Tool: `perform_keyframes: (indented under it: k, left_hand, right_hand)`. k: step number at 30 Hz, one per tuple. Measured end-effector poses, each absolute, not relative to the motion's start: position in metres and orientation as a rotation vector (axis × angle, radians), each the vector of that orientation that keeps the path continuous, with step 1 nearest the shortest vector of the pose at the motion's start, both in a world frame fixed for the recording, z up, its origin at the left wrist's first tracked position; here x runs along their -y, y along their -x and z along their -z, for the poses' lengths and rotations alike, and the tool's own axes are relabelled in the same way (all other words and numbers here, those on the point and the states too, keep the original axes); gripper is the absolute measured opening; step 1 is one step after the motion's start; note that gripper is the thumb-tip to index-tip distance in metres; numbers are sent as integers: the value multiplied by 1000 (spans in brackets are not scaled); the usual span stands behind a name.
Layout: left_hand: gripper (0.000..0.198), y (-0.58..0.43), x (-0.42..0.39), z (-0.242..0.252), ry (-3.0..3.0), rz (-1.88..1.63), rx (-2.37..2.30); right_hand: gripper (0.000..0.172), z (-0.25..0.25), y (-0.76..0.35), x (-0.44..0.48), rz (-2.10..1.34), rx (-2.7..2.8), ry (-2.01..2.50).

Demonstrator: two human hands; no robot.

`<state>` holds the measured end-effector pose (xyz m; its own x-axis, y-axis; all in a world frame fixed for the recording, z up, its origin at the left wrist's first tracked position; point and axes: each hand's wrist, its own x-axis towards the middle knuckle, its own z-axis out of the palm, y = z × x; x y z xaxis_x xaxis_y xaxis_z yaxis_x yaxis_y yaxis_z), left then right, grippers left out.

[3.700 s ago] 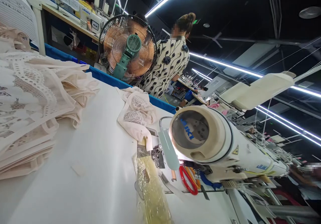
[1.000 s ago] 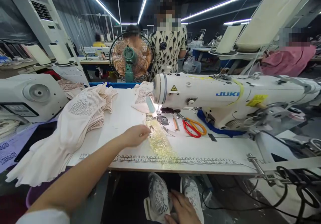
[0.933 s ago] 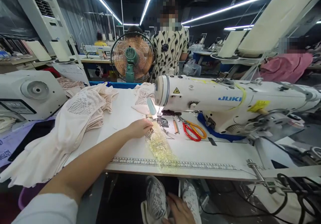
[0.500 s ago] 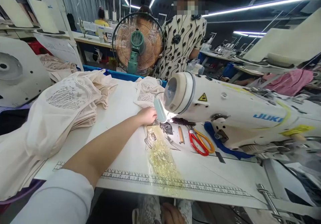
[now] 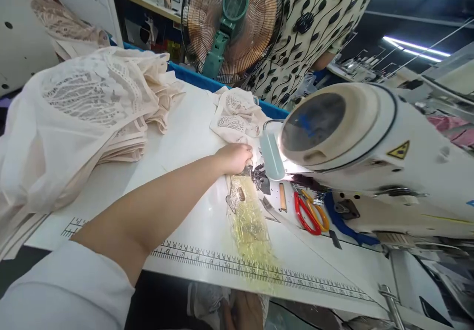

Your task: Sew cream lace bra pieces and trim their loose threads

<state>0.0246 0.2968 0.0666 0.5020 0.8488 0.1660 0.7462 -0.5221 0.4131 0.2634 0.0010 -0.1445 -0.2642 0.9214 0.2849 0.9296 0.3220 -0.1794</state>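
My left hand [image 5: 236,158] reaches across the white sewing table, fingers curled closed beside the lit needle area of the machine. What is in those fingers, if anything, I cannot make out. Just under it lies a strip of crinkled clear and yellow tape [image 5: 252,224], running to the table's front edge. A pale lace garment piece [image 5: 237,115] rests right behind the hand. Below the front edge, in shadow, my right hand [image 5: 246,311] is closed on whitish lace fabric [image 5: 205,300]; its fingertips are partly hidden.
The sewing machine head [image 5: 355,128] and its blue-grey lamp [image 5: 273,156] overhang the right side. Red-and-orange-handled scissors [image 5: 311,214] lie beneath. A pile of lace garments [image 5: 92,98] fills the left. A fan [image 5: 233,29] and a person in a leaf-print top [image 5: 307,34] are behind.
The view has tipped down and come closer to the machine. My left hand stays by the needle area. Below the table, my right hand and the lace fabric have shifted slightly and show more.
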Motion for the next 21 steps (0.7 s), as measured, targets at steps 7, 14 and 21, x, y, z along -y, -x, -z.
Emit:
perform_keyframes:
  k: [7, 14, 21]
  left_hand:
    - [33, -25, -297, -64, -2446, -465, -1336]
    - [38, -26, -297, -62, -2450, -442, -1332]
    - [35, -28, -298, -62, -2453, -430, -1336]
  right_hand:
    - [34, 136, -260, 2, -68, 2281, 1653]
    - [34, 139, -263, 2, -42, 2270, 1657]
    - [41, 137, -262, 4, 4, 2267, 1716]
